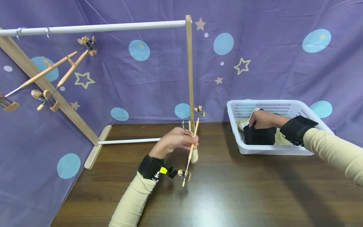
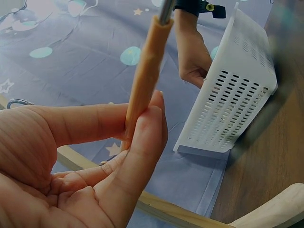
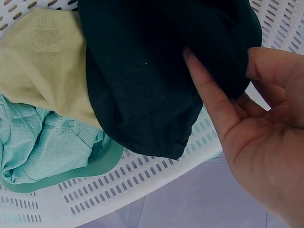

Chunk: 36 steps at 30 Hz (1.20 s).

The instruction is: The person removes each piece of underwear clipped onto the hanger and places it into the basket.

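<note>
My left hand (image 1: pixel 175 140) holds a wooden clip hanger (image 1: pixel 195 126) by its bar, beside the foot of the rack's right post. In the left wrist view thumb and fingers pinch the light wooden bar (image 2: pixel 145 71). A clip shows at either end of this hanger, and its metal hook rises behind the fingers. Inside the white basket, my right hand (image 1: pixel 262 119) pinches a black cloth (image 1: pixel 256 135). The right wrist view shows the black cloth (image 3: pixel 137 85) folded between thumb and fingers, with a khaki cloth (image 3: pixel 42 57) and a mint-green garment (image 3: pixel 52 147) beside it.
The white perforated basket (image 1: pixel 275 150) stands at the right of the brown table (image 1: pixel 221 195). A rack with a white rail (image 1: pixel 127 26) and wooden posts stands at the left. Two clip hangers (image 1: pixel 54 66) hang from its rail. Behind is a purple patterned curtain (image 1: pixel 269 78).
</note>
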{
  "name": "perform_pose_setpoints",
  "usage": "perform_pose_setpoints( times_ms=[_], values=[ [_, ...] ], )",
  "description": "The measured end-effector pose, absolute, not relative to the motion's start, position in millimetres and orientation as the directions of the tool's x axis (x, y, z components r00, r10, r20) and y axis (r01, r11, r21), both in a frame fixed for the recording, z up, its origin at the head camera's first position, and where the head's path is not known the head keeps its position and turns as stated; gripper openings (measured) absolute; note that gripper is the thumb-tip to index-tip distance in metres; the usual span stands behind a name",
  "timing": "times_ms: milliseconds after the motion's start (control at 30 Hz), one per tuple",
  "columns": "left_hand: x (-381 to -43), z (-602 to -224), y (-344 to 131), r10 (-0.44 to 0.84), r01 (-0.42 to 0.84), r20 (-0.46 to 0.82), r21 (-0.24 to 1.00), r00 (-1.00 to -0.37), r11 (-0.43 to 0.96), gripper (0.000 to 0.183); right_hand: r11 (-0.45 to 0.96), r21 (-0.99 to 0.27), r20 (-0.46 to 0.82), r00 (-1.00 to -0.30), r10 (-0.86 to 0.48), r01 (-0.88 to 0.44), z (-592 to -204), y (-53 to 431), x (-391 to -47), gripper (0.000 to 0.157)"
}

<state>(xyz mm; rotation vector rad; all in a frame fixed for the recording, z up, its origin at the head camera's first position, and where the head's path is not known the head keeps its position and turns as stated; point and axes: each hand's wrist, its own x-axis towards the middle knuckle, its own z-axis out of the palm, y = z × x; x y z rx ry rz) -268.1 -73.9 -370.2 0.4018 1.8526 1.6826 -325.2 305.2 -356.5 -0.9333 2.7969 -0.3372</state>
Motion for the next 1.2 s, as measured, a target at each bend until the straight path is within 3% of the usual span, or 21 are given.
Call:
perform_pose_setpoints(
  times_ms=[200,533,867,1200],
  values=[
    [-264,-369,-75,0.594,-0.167,-0.214,0.977,-0.775,0.133,0.033,0.781,-0.263,-0.099,-0.790,-0.606,-0.566,-353,302,-324,0.032],
    [-257,-358,-77,0.577,-0.169,-0.221,0.975,-0.786,0.143,0.018,0.741,-0.270,-0.112,-0.745,-0.658,-0.614,-343,302,-323,0.034],
    [-243,-327,-76,0.585,-0.089,-0.192,0.976,-0.788,0.200,0.017,0.870,-0.295,-0.290,-0.830,-0.476,-0.396,-309,291,-323,0.042],
    [-219,-281,-80,0.621,0.104,0.009,0.988,-0.784,0.117,0.022,0.826,-0.370,-0.112,-0.862,-0.494,-0.425,-242,259,-328,0.037]
  ],
)
